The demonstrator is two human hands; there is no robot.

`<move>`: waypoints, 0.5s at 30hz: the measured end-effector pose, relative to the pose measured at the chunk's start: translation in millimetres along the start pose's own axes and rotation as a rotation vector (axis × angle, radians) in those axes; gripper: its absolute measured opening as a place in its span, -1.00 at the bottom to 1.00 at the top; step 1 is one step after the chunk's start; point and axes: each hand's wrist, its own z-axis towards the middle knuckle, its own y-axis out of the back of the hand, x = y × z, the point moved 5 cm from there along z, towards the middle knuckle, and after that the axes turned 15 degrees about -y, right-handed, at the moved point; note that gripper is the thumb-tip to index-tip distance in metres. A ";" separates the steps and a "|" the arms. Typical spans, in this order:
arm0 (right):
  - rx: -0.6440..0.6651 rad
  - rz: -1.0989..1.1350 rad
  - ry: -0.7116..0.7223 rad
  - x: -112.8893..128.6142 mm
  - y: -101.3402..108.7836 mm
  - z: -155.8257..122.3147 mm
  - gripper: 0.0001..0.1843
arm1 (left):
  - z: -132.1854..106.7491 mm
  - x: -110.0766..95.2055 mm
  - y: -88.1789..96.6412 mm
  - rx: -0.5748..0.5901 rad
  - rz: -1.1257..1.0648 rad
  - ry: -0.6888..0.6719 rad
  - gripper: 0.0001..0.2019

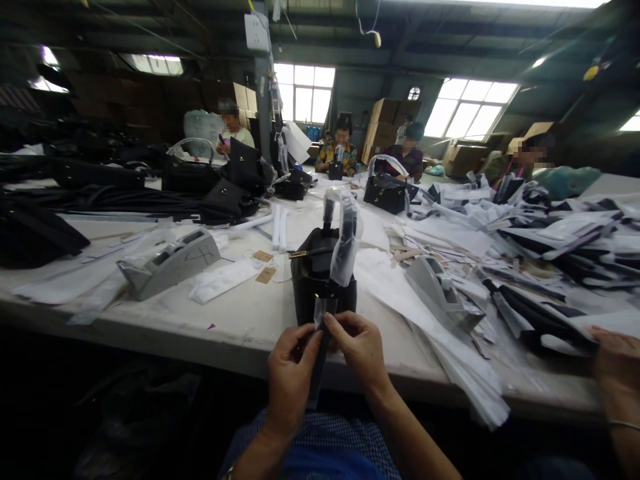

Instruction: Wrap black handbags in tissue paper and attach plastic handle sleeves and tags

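A black handbag [306,293] stands upright at the table's front edge, directly before me. Its raised handle is wrapped in clear plastic [345,250], and an open zip with a metal pull lies across its top. From the bag's near side hangs a black strap [319,377], partly covered by clear film. My left hand [293,367] pinches the strap from the left, thumb pointing up. On the other side my right hand [357,343] pinches the same strap slightly higher, close to the bag. The fingertips of both hands nearly meet.
Grey tape dispensers stand left [173,263] and right [443,293]. Black bags [240,170] and strips pile up at left; white paper and plastic scraps [480,220] cover the right. A co-worker's hand [617,357] rests at the right edge. Several people sit across the table [240,337].
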 end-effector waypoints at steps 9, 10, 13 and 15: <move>0.241 0.187 -0.068 -7.9 -18.8 -2.2 -0.50 | 5.3 -28.2 21.2 0.266 0.403 -0.568 -0.65; 0.232 0.155 -0.045 -5.6 -19.0 -3.4 -0.52 | 5.5 -26.6 21.8 0.282 0.405 -0.562 -0.66; 0.140 0.030 0.010 -0.1 -17.7 -4.9 -0.60 | 2.9 -22.1 22.7 0.311 0.374 -0.505 -0.72; 0.118 0.017 0.019 1.4 -17.7 -4.1 -0.61 | -3.2 -22.6 24.0 0.331 0.355 -0.497 -0.72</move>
